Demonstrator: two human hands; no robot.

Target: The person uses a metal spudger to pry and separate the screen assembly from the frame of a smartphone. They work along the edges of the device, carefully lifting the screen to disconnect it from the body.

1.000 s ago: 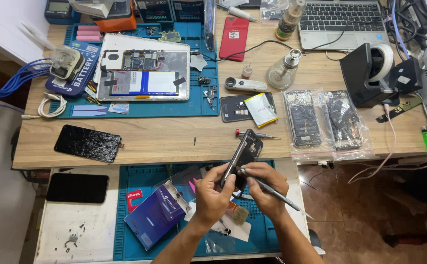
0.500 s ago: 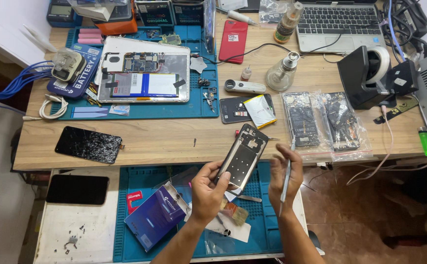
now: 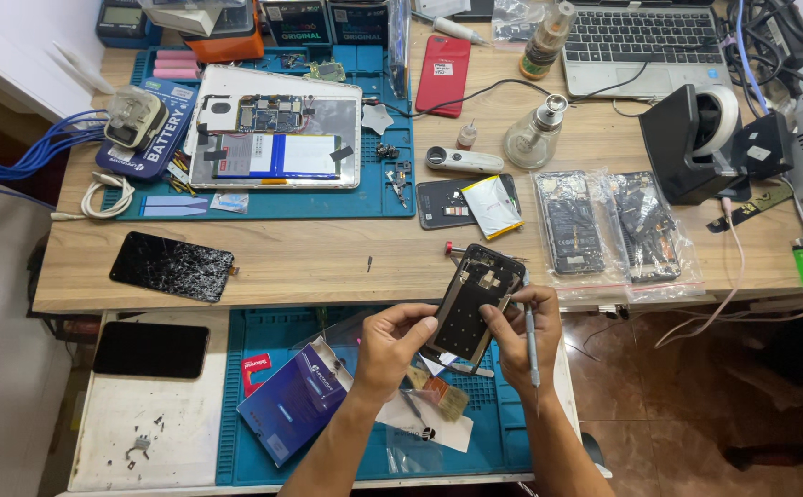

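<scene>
My left hand (image 3: 392, 342) grips the opened phone frame (image 3: 473, 306) by its lower left edge, tilted above the blue mat (image 3: 489, 433). My right hand (image 3: 521, 331) pinches the frame's right side at three o'clock, with tweezers (image 3: 531, 336) tucked in its fingers. I judge steady support and light pressure serve best. Half a second ago my right hand hung apart from the frame; now it grips it. The cracked screen (image 3: 172, 265) lies on the tabletop (image 3: 328, 262) at nine o'clock.
</scene>
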